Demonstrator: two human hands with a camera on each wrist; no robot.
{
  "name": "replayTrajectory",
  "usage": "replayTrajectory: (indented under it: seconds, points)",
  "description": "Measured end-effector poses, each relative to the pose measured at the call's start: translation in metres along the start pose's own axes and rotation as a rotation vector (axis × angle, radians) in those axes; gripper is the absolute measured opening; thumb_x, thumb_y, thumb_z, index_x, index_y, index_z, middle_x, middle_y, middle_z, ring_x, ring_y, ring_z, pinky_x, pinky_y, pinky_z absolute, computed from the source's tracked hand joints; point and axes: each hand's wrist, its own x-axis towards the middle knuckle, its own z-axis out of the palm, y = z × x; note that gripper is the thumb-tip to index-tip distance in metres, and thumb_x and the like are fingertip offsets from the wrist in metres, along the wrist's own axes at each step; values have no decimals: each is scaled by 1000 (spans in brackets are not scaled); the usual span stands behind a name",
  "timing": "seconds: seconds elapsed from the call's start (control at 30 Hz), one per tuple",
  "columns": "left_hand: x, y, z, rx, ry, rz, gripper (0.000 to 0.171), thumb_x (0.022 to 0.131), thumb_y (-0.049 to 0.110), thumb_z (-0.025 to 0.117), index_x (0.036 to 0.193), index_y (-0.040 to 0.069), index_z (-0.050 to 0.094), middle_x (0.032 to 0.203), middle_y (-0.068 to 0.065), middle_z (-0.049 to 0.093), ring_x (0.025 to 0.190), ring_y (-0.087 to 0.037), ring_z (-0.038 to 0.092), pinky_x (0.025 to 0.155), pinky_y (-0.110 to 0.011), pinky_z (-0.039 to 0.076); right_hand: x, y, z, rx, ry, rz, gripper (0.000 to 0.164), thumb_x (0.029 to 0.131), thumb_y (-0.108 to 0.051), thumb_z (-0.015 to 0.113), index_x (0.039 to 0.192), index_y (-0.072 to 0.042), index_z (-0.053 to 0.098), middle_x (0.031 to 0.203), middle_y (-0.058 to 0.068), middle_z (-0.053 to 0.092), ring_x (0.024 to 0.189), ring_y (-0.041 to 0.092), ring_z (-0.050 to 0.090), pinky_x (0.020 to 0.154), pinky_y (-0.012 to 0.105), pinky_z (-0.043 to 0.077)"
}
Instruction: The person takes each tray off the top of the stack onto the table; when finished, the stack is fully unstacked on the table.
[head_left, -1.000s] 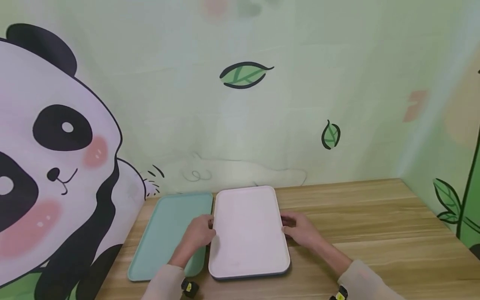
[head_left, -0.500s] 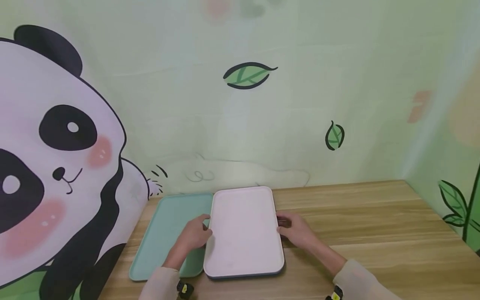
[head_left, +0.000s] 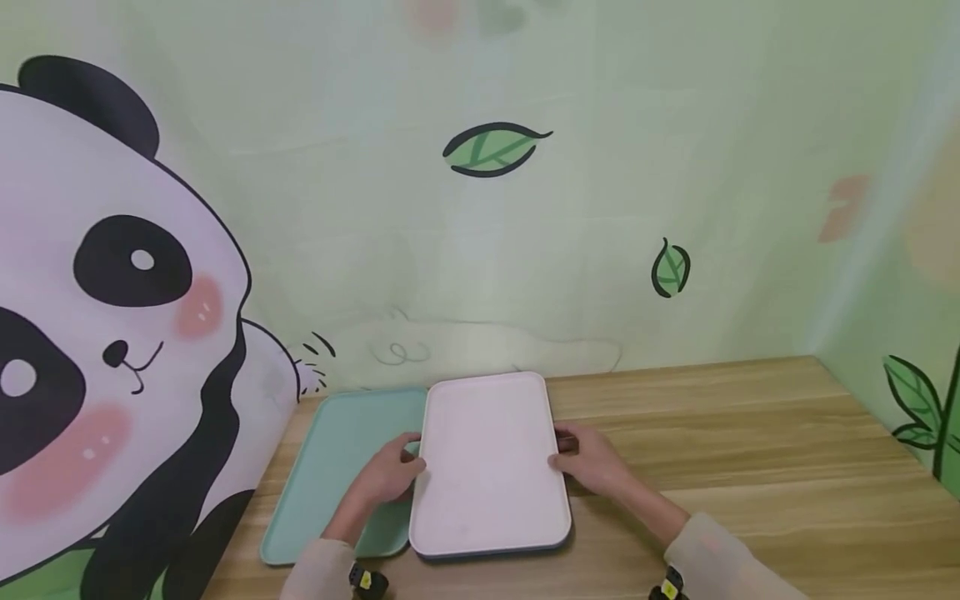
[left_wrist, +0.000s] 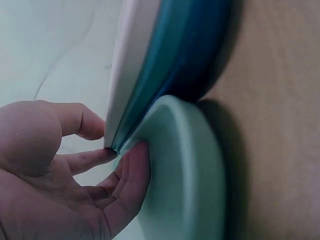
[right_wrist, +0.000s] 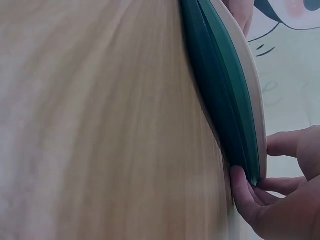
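A stack of trays lies on the wooden table, topped by a pinkish-white rectangular tray (head_left: 487, 467). Below it the right wrist view shows the edges of a teal-green tray (right_wrist: 229, 55) and a dark blue tray (right_wrist: 205, 65). My left hand (head_left: 386, 475) holds the stack's left side, its thumb at the white rim and the lower fingers against a separate mint-green tray (head_left: 360, 425). Opposite it, my right hand (head_left: 596, 458) grips the right side, thumb at the white rim and fingers down along the lower edges. The stack's left side overlaps the mint tray's edge.
The wood-grain table (head_left: 712, 433) extends to the right of the stack. Behind it stands a pale green wall (head_left: 360, 208) with a printed panda (head_left: 142, 333) at the left and printed leaves. A black device (head_left: 367, 581) sits on each wrist.
Both hands have shifted the stack slightly left, up against the mint tray. Over the last half second the stack has hardly moved, while the right thumb has edged slightly inward at the white rim.
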Motion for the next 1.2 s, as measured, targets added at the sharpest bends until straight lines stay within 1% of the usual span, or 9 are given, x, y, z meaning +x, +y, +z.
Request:
replayTrajectory:
  seconds: [0.13,0.37,0.43,0.63,0.8,0.9,1.0,1.1,1.2]
  points:
    - [-2,0,2,-8,14,1,54,93,17,52,143,6,37,105,-14,58,83,-21,60,65,-35,54,2,-3,0,-64,8,-10,49,80,0,68,126,4,55,110,12,63,97,22,60,83,35,49]
    - [-5,5,3,125,81,2,52,91,16,52,141,4,41,107,-14,60,85,-20,59,69,-38,50,3,-4,3,-84,12,-16,48,77,3,65,125,4,57,107,11,64,96,23,61,80,34,51]
    - [-4,5,3,128,84,3,52,91,16,53,140,4,42,107,-14,60,85,-20,59,69,-38,50,4,-4,4,-84,24,0,48,77,3,64,124,4,57,106,11,64,97,24,60,81,35,50]
    - [-3,1,3,64,60,10,51,91,16,52,140,5,42,105,-12,61,82,-19,60,67,-35,50,5,-10,3,-80,70,16,47,75,3,65,122,2,60,99,10,63,91,22,58,79,35,49]
    - [-3,0,2,-34,-5,1,52,92,13,51,141,5,39,108,-15,59,84,-20,61,68,-36,53,2,-18,1,-33,100,36,48,76,3,64,124,7,57,96,10,61,85,20,58,71,28,50]
    - [-4,1,1,-72,-38,-9,52,93,12,51,142,5,38,109,-15,58,88,-21,60,71,-37,53,1,-25,0,-16,107,50,46,78,1,62,123,6,57,96,12,60,83,20,58,68,28,50]
    - [-4,3,-2,-93,-65,-18,53,93,11,52,143,5,36,108,-15,56,89,-22,60,73,-39,53,3,-30,-2,65,89,78,42,82,0,59,123,6,56,97,14,61,81,21,60,67,33,52]
    - [-5,5,-5,-94,-75,-30,54,94,11,53,144,4,35,108,-15,56,90,-22,59,75,-40,53,7,-32,-6,236,37,139,38,87,-1,58,125,5,54,101,16,61,82,22,62,69,40,54]
    - [-7,4,-5,-87,-79,-36,54,94,11,54,145,4,34,110,-15,56,91,-22,59,77,-41,52,7,-31,-9,402,-25,202,38,89,-4,57,126,4,52,106,19,60,88,25,63,75,46,52]
